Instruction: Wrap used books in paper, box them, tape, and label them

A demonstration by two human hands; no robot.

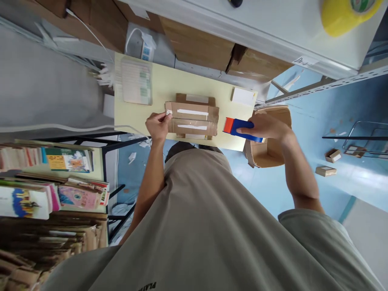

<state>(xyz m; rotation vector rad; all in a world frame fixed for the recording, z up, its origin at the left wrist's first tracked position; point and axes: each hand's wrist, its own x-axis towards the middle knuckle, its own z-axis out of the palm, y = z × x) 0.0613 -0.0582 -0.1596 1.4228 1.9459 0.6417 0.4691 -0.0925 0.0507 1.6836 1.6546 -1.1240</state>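
A brown cardboard package point(194, 118) with white strips and shiny clear tape lies on the pale yellow table point(160, 72) in front of me. My left hand point(157, 126) is closed at its left end, thumb and fingers pinching the taped edge. To the right of the package, my right hand point(263, 126) wraps round a blue tape dispenser point(244, 128) with an orange-red front end. That front end points left, toward the package, with a small gap between them. The palm hides the rear of the dispenser.
Clear plastic sleeves point(136, 81) and a white box point(243, 96) lie on the table. An open carton point(263, 155) stands at its right end. A shelf point(273, 36) with a yellow tape roll point(345, 16) overhangs the far side. Books point(69, 159) fill a rack at left.
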